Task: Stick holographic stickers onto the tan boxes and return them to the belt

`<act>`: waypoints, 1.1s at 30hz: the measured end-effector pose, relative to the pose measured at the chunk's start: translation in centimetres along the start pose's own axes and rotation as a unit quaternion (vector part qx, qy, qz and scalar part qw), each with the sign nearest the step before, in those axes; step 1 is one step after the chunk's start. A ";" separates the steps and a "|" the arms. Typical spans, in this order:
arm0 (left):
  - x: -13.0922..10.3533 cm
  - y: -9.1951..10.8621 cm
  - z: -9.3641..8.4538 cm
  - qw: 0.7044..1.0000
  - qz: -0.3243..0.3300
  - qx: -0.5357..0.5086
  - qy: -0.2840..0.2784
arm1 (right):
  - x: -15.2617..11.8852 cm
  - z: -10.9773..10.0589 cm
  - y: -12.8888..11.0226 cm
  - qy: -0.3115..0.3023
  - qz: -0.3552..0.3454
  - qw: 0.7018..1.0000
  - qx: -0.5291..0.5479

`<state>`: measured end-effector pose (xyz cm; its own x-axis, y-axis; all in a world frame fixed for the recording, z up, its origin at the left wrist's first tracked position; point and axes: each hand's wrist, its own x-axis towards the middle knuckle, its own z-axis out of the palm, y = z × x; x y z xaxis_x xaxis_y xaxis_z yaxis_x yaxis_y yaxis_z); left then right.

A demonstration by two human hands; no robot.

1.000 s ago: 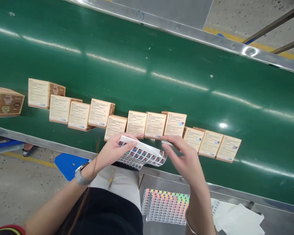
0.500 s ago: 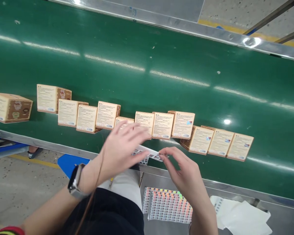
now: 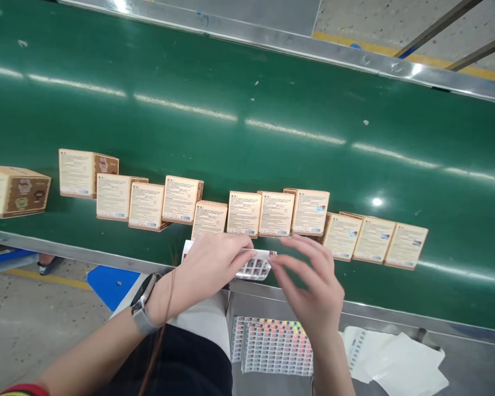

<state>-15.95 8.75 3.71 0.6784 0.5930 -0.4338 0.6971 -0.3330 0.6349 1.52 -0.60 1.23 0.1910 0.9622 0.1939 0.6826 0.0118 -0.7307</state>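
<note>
A curled sheet of small stickers point(image 3: 253, 268) is held over the near edge of the green work surface. My left hand point(image 3: 216, 257) is closed on its upper edge, thumb against fingers. At the sheet's right end my right hand point(image 3: 313, 278) pinches with thumb and index finger, the other fingers curved above. Whether a single sticker is between those fingertips is too small to tell. Just beyond my hands stands a staggered row of small cream-and-brown cartons, among them a carton point(image 3: 209, 217) nearest my left hand. A carton point(image 3: 311, 212) beyond my right hand bears a small shiny sticker.
More cartons with shiny stickers, such as the end carton point(image 3: 406, 246), stand at the right. A brown-sided carton point(image 3: 18, 192) stands far left. On the metal shelf below lie shiny sticker sheets point(image 3: 276, 346) and white backing papers point(image 3: 408, 363). A metal rail point(image 3: 247, 41) borders the far side.
My left hand has come down from in front of the cartons onto the sticker sheet. My right hand remains at the sheet's right end. The view has shifted slightly.
</note>
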 end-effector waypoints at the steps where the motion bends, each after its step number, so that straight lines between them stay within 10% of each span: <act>1: 0.2 -0.2 0.2 1.000 0.027 0.016 -0.001 | 0.4 0.3 0.6 0.012 0.072 0.996 0.050; 5: 0.9 -1.1 1.6 0.981 0.167 0.102 0.008 | 2.7 1.8 3.3 0.056 0.348 0.902 0.248; 8: 1.4 -1.5 3.0 0.969 0.200 0.144 0.002 | 3.9 2.8 4.3 0.049 0.405 0.856 0.317; 25: 2.1 -2.4 3.3 0.966 0.228 0.124 0.018 | 3.7 5.3 2.2 0.187 0.407 0.885 0.129; 33: 0.9 -2.2 -1.1 0.992 0.124 0.031 -0.017 | 1.3 0.4 -0.6 -0.154 0.175 0.964 0.126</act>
<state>-17.09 10.82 2.63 0.8378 0.4619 -0.2911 0.5197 -0.5115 0.6843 1.07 0.77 1.65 0.1336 0.9537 -0.2696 0.4142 -0.3008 -0.8590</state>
